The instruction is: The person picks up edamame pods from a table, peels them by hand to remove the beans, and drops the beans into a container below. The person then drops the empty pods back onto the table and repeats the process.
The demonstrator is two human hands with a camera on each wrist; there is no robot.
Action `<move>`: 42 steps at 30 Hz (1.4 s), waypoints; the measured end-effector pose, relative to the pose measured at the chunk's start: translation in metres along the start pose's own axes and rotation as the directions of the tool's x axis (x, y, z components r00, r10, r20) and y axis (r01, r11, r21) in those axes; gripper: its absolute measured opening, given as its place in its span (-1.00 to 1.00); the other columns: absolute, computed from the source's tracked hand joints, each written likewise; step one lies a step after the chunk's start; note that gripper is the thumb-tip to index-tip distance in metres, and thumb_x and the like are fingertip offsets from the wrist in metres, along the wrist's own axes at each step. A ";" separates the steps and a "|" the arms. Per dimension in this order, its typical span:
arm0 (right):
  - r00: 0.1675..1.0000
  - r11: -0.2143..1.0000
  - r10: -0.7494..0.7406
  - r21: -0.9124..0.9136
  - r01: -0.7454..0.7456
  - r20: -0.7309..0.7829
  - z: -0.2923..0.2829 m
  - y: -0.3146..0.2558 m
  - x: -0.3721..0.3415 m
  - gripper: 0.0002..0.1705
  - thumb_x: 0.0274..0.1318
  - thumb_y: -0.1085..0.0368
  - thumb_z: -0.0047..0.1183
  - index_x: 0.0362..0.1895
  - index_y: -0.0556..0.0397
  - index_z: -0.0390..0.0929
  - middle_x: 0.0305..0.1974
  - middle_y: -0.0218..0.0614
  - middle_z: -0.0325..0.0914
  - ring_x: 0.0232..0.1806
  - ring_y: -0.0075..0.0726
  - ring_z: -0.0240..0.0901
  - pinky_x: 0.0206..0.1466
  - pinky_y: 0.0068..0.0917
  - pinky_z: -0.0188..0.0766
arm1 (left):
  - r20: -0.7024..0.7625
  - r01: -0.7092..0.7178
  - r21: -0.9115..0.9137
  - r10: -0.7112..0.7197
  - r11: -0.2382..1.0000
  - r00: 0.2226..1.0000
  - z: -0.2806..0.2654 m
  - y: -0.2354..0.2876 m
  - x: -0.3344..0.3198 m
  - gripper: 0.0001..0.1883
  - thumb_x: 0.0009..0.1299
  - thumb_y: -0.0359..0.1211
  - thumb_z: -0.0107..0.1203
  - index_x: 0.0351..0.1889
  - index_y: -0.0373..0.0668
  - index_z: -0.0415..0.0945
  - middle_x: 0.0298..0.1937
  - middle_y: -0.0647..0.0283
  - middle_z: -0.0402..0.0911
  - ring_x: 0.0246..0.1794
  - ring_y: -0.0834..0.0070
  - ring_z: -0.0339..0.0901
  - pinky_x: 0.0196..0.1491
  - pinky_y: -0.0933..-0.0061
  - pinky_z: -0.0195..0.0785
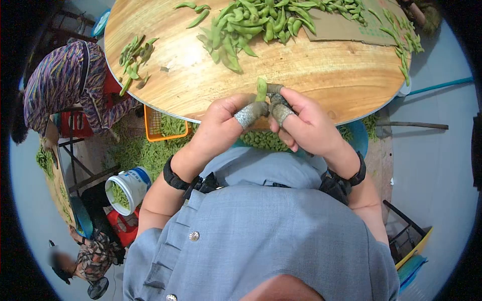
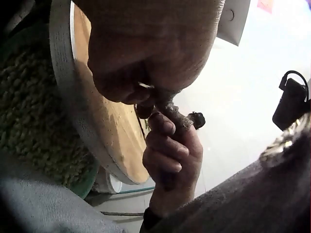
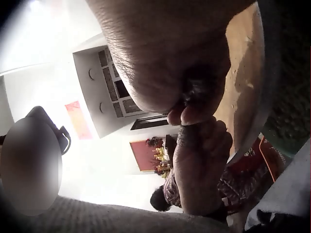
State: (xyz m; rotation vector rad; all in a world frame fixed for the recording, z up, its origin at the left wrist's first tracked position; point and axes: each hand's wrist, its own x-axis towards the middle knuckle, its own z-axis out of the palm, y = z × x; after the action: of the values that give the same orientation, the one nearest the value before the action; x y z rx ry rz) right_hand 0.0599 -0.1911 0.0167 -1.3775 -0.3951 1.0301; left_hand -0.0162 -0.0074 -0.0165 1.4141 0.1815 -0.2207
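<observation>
Over the near edge of the round wooden table, my two hands meet at a green edamame pod. My left hand pinches the pod between thumb and fingers, its tip sticking up. Close against it, my right hand grips at the pod's side with thumb and forefinger. Grey tape wraps the left thumb, and the right thumb and forefinger are wrapped too. In the left wrist view the right hand has curled fingers. The pod itself is hidden in both wrist views.
A heap of edamame pods lies on the table beside flattened cardboard. Below its edge are a blue tub of beans, an orange basket and a white bucket. Two other people work at the left.
</observation>
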 end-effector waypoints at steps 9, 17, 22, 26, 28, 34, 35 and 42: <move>0.999 0.995 0.023 0.099 -0.026 0.026 0.000 -0.002 -0.004 -0.42 0.14 0.43 -0.28 0.30 -0.01 0.17 -0.46 -0.43 0.42 -0.70 -0.68 0.19 -0.70 -0.68 0.15 | -0.074 -0.098 0.249 0.120 0.963 0.990 0.003 0.004 -0.007 -0.81 0.37 -0.42 0.04 -0.14 -0.32 0.53 -0.29 0.17 0.63 -0.23 0.56 0.53 -0.17 0.50 0.39; 0.996 0.987 0.082 0.132 -0.086 0.037 -0.001 0.005 0.001 -0.44 0.10 0.44 -0.30 0.26 0.00 0.20 -0.49 -0.46 0.37 -0.73 -0.69 0.13 -0.72 -0.68 0.13 | 0.053 -0.228 0.803 0.315 0.550 0.948 0.003 0.012 -0.011 -0.82 0.34 -0.42 0.07 -0.14 -0.30 0.52 -0.34 0.13 0.60 -0.26 0.49 0.54 -0.20 0.44 0.39; 0.973 0.909 0.186 0.351 -0.224 0.140 -0.004 0.005 -0.002 -0.54 0.16 0.40 -0.28 0.18 -0.07 0.27 -0.52 -0.51 0.31 -0.75 -0.77 0.03 -0.75 -0.72 0.06 | 0.090 -0.213 0.477 0.194 0.853 0.977 -0.004 0.006 -0.015 -0.76 0.35 -0.40 0.09 -0.05 -0.27 0.53 -0.35 0.22 0.58 -0.41 0.52 0.48 -0.33 0.39 0.37; 0.934 0.760 0.186 0.559 -0.333 0.303 -0.005 0.000 -0.007 -0.65 0.27 0.30 -0.25 0.14 -0.10 0.29 -0.52 -0.55 0.28 -0.77 -0.84 -0.04 -0.77 -0.77 -0.01 | 0.329 0.235 -0.464 -0.080 0.854 0.941 -0.013 -0.001 -0.011 -0.75 0.39 -0.34 0.09 -0.06 -0.29 0.54 -0.36 0.35 0.55 -0.50 0.64 0.40 -0.49 0.59 0.23; 0.926 0.721 0.196 0.593 -0.359 0.322 -0.008 0.002 -0.005 -0.67 0.30 0.27 -0.24 0.13 -0.08 0.29 -0.52 -0.56 0.27 -0.77 -0.84 -0.04 -0.78 -0.78 -0.02 | 0.303 0.207 -0.402 -0.084 0.892 0.949 -0.013 -0.001 -0.008 -0.75 0.39 -0.31 0.10 -0.09 -0.29 0.55 -0.38 0.29 0.55 -0.55 0.64 0.39 -0.52 0.64 0.18; 0.896 0.568 0.103 0.714 -0.410 0.433 -0.009 0.007 -0.004 -0.70 0.28 0.26 -0.23 0.06 0.01 0.30 -0.51 -0.56 0.27 -0.75 -0.85 -0.01 -0.77 -0.76 0.04 | 0.430 0.331 -0.576 -0.067 0.747 0.900 -0.011 0.001 -0.009 -0.75 0.37 -0.29 0.11 -0.12 -0.28 0.55 -0.44 0.31 0.54 -0.58 0.64 0.39 -0.54 0.63 0.19; 0.920 0.657 0.127 0.663 -0.358 0.370 -0.009 0.007 -0.002 -0.72 0.27 0.27 -0.23 0.03 0.01 0.32 -0.50 -0.54 0.28 -0.74 -0.83 0.01 -0.76 -0.75 0.07 | 0.342 0.287 -0.389 -0.153 0.876 0.927 -0.010 0.004 -0.007 -0.78 0.37 -0.32 0.11 -0.14 -0.28 0.55 -0.44 0.34 0.54 -0.57 0.63 0.39 -0.53 0.61 0.21; 0.985 0.925 0.173 0.344 -0.159 -0.010 0.007 0.000 -0.002 -0.71 0.22 0.36 -0.24 0.02 -0.02 0.36 -0.48 -0.51 0.32 -0.70 -0.75 0.08 -0.72 -0.70 0.15 | 0.210 -0.413 0.868 0.549 0.277 0.809 0.003 0.005 -0.002 -0.72 0.03 -0.52 0.15 -0.24 -0.24 0.50 -0.49 0.11 0.52 -0.46 0.17 0.53 -0.46 0.32 0.37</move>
State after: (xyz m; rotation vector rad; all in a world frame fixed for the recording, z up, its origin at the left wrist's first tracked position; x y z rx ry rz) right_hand 0.0532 -0.1885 0.0189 -1.1273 -0.0620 1.1479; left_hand -0.0168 -0.0101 -0.0112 2.5057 -0.3548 0.3885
